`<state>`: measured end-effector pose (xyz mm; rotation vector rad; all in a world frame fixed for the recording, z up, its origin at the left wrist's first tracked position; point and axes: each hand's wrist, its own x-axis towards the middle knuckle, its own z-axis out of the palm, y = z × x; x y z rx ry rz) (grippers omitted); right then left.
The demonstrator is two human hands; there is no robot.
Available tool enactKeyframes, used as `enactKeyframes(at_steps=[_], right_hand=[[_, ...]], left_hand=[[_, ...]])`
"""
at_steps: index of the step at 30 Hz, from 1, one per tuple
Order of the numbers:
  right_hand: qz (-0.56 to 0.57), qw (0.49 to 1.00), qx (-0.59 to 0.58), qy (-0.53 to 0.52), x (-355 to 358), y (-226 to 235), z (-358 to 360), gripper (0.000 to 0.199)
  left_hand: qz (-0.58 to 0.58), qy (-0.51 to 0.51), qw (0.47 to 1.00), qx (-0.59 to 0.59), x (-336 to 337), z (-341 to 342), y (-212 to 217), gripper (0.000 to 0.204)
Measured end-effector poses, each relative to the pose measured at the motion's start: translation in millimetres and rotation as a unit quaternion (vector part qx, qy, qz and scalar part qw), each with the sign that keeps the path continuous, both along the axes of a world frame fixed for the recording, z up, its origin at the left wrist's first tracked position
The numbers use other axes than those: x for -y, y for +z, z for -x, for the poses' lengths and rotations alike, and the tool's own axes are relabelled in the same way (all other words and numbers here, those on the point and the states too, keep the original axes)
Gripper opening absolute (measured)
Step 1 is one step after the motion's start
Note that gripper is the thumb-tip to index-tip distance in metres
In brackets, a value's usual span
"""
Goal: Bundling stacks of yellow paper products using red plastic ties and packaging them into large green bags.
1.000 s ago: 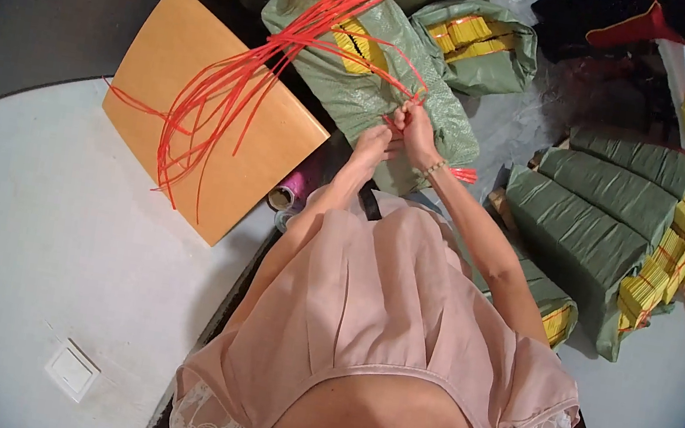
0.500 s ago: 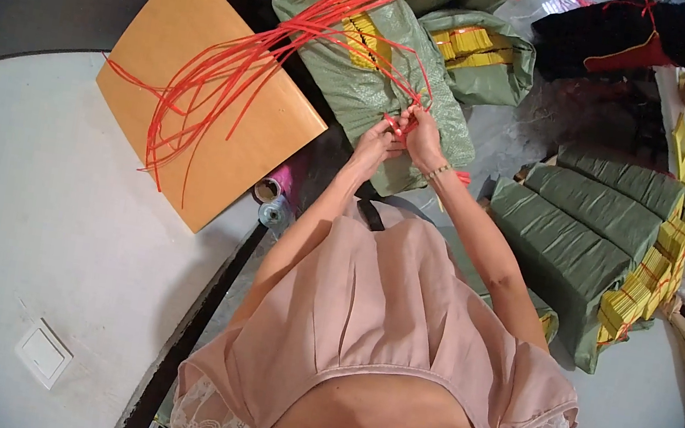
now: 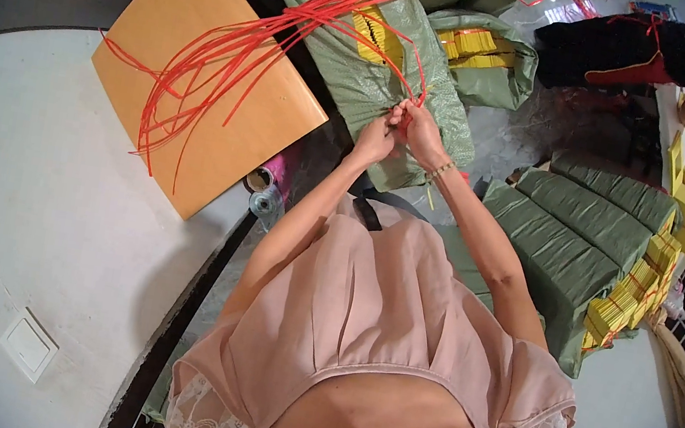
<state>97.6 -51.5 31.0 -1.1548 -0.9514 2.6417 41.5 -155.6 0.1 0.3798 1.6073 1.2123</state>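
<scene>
A green woven sack (image 3: pixel 330 62) lies ahead of me, with yellow paper bundles (image 3: pixel 376 35) showing through a gap in its top. Both my hands meet at its near end. My left hand (image 3: pixel 378 138) is closed, its fingertips against the right hand. My right hand (image 3: pixel 421 133), with a beaded bracelet at the wrist, is closed around red plastic strapping (image 3: pixel 420 84). The knot or crossing between the fingers is mostly hidden. A loose bunch of long red strips (image 3: pixel 301 17) stretches over the sack.
The strips trail onto a tan wooden board (image 3: pixel 203 78) at left, beside plastic film rolls (image 3: pixel 264 193). Another open green sack (image 3: pixel 485 58) stands beyond. Several green wrapped packs (image 3: pixel 570 230) with yellow paper stacks (image 3: pixel 637 289) are at right. A wall switch (image 3: pixel 31 345) is lower left.
My left hand has drawn in against the right, its fingers now closed rather than partly spread. The view has shifted slightly.
</scene>
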Motion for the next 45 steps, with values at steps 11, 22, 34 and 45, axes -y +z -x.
enactKeyframes(at_steps=[11,22,34,45], right_hand=[[-0.093,0.994,-0.014,-0.058,-24,-4,6,0.012],[-0.156,0.987,0.045,-0.016,-47,-12,4,0.020],[-0.451,0.873,0.157,-0.099,-3,9,-39,0.016],[-0.692,0.669,0.213,0.166,31,29,-27,0.020]], left_hand=[[0.078,-0.103,0.957,-0.260,5,13,20,0.016],[-0.114,-0.102,0.970,-0.190,23,52,21,0.018],[-0.174,0.201,0.904,0.336,38,56,18,0.013],[-0.150,0.161,0.901,0.373,22,66,23,0.022]])
